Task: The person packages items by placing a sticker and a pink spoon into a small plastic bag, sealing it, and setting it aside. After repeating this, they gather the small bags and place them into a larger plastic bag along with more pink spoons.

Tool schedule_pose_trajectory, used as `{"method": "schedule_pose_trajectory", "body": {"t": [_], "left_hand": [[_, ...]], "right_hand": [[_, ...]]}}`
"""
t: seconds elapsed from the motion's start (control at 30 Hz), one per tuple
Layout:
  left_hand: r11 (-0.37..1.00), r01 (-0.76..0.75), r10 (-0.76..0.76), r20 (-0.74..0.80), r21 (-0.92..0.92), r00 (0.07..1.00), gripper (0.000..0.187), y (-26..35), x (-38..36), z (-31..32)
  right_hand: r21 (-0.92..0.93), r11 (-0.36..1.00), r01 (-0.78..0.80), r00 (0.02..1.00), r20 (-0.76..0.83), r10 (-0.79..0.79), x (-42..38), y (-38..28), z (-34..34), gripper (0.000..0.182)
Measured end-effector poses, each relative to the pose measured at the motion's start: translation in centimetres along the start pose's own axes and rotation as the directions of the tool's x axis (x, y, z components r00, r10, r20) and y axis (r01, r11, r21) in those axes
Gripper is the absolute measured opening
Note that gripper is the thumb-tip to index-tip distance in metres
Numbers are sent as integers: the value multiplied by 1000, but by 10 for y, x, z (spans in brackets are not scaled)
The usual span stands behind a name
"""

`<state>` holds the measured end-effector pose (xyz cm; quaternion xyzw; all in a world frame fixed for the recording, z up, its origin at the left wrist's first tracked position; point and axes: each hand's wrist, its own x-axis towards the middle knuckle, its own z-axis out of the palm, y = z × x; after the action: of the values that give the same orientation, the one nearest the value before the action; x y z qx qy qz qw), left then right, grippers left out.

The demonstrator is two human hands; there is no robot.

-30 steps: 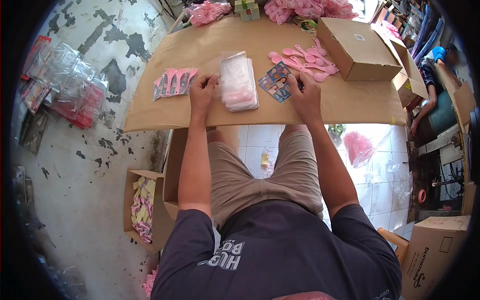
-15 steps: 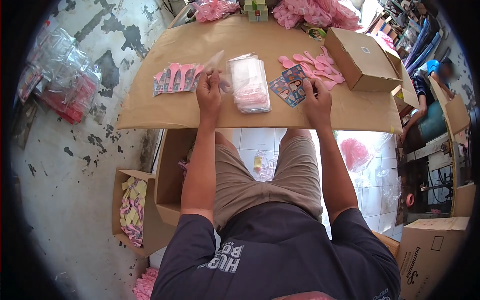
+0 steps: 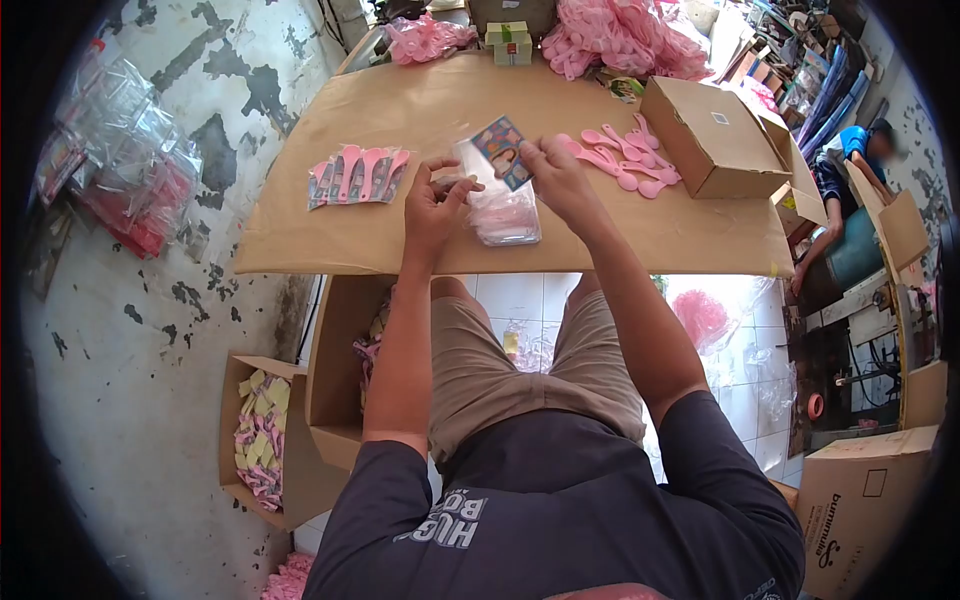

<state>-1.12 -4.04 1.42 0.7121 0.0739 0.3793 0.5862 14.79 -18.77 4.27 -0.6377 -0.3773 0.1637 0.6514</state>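
Note:
My right hand (image 3: 556, 176) pinches a dark printed card (image 3: 500, 152) above a stack of clear plastic bags (image 3: 505, 218). Left of it, my left hand (image 3: 438, 200) has its fingers closed, with a piece of thin clear plastic at the fingertips, hard to make out. Left on the table lies a row of pink spoons (image 3: 348, 172) on printed cards in clear packets. Right of my right hand is a loose pile of pink spoons (image 3: 632, 156).
A cardboard box (image 3: 715, 140) stands on the table's right side. Bagged pink items (image 3: 620, 40) and small boxes (image 3: 509, 43) are at the back. An open carton (image 3: 232, 470) is at lower left. Another person (image 3: 850, 165) is at the far right.
My right hand has moved left and up, bringing a card from beside the spoon pile to above the bags. My left hand has moved slightly right and down.

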Motion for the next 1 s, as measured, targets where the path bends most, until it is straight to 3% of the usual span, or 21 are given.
{"method": "schedule_pose_trajectory", "body": {"t": [0.03, 0.1, 0.2, 0.27, 0.3, 0.37, 0.47, 0.57, 0.63, 0.7, 0.77, 0.87, 1.0], "left_hand": [[999, -8, 8, -14, -33, 1000, 35, 0, 0, 1], [998, -11, 9, -35, -67, 999, 35, -1, 1, -1], [998, -6, -2, -140, -55, 990, 41, 0, 0, -6], [945, -11, -76, -252, -327, 965, 38, 5, 1, -6], [946, -11, -74, -250, -324, 965, 38, 0, 3, -9], [818, -9, -169, -256, -576, 952, 31, -11, 5, -19], [805, 69, -296, -298, -590, 908, 21, -14, -1, -29], [735, 35, -336, -319, -677, 886, 18, -1, -16, -17], [725, 23, -323, -310, -689, 894, 17, 28, -26, 3], [713, 20, -314, -293, -701, 903, 15, 41, -36, 11], [718, 59, -324, -258, -694, 910, 15, 45, -39, 17], [757, 95, -309, -225, -646, 924, 17, 54, -47, 27], [741, 134, -347, -205, -657, 915, 19, 59, -61, 43]], "right_hand": [[-2, 1000, 3, 1000, 3, -3, 0, 2, 1, 32], [-322, 933, 163, 986, 30, -163, -6, 4, 3, 28], [-362, 928, 93, 995, 14, -94, -14, 0, 2, 31], [-397, 914, 81, 996, -10, -93, -17, 0, 3, 31], [-392, 914, 102, 993, -21, -119, -20, 1, 3, 31], [-384, 915, 122, 989, -32, -145, -24, 4, 3, 31], [-353, 929, 109, 991, -38, -131, -37, -8, 4, 31], [-307, 932, 194, 974, -56, -221, -59, -27, 3, 29], [-192, 968, 163, 959, -200, -201, -74, -28, 1, 26], [-175, 971, 161, 953, -227, -199, -85, -23, -2, 25], [39, 994, 99, 973, -211, -88, -98, -28, -7, 20], [177, 983, 47, 982, -190, -13, -123, -34, -14, 15], [223, 975, -20, 983, -174, 60, -154, -34, -22, 15]]}}
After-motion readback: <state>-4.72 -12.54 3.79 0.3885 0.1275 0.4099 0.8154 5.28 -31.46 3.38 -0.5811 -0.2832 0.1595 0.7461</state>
